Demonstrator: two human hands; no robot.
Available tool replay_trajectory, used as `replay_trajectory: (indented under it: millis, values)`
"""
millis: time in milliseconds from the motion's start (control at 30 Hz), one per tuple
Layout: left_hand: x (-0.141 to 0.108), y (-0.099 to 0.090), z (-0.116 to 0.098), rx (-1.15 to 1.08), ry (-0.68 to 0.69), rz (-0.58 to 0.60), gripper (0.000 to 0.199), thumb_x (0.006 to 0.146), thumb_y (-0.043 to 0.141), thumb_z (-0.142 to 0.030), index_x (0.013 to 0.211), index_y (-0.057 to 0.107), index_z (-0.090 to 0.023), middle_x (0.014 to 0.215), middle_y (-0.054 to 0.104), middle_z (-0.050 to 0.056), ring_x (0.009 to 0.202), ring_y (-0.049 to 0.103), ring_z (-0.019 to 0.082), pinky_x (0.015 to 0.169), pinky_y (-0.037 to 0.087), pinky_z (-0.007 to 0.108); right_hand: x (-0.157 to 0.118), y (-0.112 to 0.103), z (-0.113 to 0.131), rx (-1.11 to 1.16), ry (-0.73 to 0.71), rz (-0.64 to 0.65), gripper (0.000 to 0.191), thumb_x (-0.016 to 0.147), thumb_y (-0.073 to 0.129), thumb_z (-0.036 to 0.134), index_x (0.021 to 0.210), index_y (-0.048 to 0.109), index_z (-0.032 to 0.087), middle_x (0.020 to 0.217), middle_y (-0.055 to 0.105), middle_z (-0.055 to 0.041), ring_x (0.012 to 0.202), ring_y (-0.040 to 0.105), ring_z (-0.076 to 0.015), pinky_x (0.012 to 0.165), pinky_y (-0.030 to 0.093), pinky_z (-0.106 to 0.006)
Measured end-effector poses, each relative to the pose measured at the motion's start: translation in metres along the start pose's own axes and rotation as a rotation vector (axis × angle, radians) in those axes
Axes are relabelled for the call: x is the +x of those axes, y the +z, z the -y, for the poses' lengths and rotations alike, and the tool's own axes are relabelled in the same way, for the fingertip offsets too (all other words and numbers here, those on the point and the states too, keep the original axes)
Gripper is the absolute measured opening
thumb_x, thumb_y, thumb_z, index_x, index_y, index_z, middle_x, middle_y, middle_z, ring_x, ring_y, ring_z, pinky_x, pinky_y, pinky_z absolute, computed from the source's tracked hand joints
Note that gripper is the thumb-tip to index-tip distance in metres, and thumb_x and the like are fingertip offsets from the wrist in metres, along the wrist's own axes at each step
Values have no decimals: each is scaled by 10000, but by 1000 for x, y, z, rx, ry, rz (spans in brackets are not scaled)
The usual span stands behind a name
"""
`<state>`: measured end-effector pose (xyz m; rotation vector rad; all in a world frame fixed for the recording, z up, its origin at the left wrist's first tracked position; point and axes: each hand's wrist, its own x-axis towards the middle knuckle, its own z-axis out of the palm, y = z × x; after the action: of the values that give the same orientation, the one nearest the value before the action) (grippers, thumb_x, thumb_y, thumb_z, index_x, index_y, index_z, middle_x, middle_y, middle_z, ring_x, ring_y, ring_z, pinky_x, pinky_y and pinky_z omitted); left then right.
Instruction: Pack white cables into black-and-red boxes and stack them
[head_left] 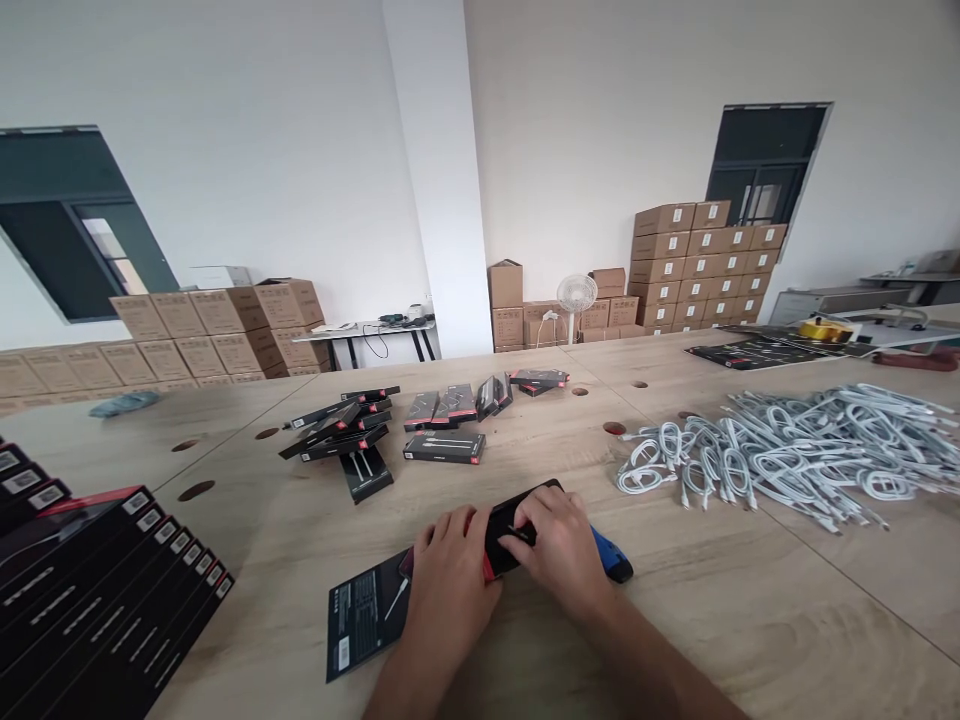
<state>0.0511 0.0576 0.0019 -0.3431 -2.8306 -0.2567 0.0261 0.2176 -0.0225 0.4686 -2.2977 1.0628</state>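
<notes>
Low over the table, a black printed packaging box lies beneath my hands, its left part showing a white cable picture and fine print. Across its middle rests my left hand, fingers together and bent over it, gripping it by a red-edged part. My right hand pinches a small black piece, seemingly a flap of the same box, between thumb and fingers. Partly behind that hand, a blue and black object lies on the table; its kind cannot be made out.
Black cable boxes lie scattered ahead, with a jumbled pile to their left. Stacked black packages stand at near left. Many coiled white cables cover the right side. Flat black sheets and yellow tape lie far right.
</notes>
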Motion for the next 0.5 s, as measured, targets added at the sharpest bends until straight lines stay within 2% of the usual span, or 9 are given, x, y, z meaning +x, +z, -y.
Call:
replay_trajectory:
  millis: [67,133,200,267,400,500]
  values:
    - [1,-3,3,-9,-25,-8,672,729,612,-140,1389,523,-230,1391,599,99,1284,513,301,1050,324,465,2,-3,-3,50,14,-67,124,808,735,267,761,623,237,860,665,-37,885,587,-255,835,371,-418]
    - [2,-6,6,-24,-48,-33,668,743,647,-162,1394,514,-230,1405,592,94,1300,504,296,1065,320,465,5,-5,-10,107,57,-163,86,887,637,322,898,654,238,1011,667,-76,1021,581,-279,927,390,-457]
    - [2,-8,10,-45,-69,-68,668,753,686,-185,1394,507,-237,1407,592,84,1305,503,291,1075,320,468,8,-6,-20,164,122,-258,236,918,569,365,1082,644,213,1210,623,-138,1199,527,-316,1017,384,-510]
    - [3,-10,13,-69,-82,-106,670,758,712,-191,1391,501,-244,1396,598,75,1299,510,285,1074,330,469,10,-5,-31,236,186,-298,374,926,540,413,1210,608,178,1300,597,-178,1240,530,-327,1009,437,-520]
    - [4,-9,15,-110,-76,-162,679,733,752,-179,1366,516,-251,1370,618,71,1283,534,295,1065,357,488,11,1,-36,403,233,-220,433,961,495,464,1246,628,166,1182,719,-150,1017,695,-269,853,575,-421]
    - [4,-5,15,-172,-66,-174,722,702,785,-183,1366,509,-242,1357,629,80,1275,550,309,1057,380,504,7,4,-24,470,199,-148,434,962,518,488,1227,683,187,1201,728,-143,1041,703,-272,869,583,-414]
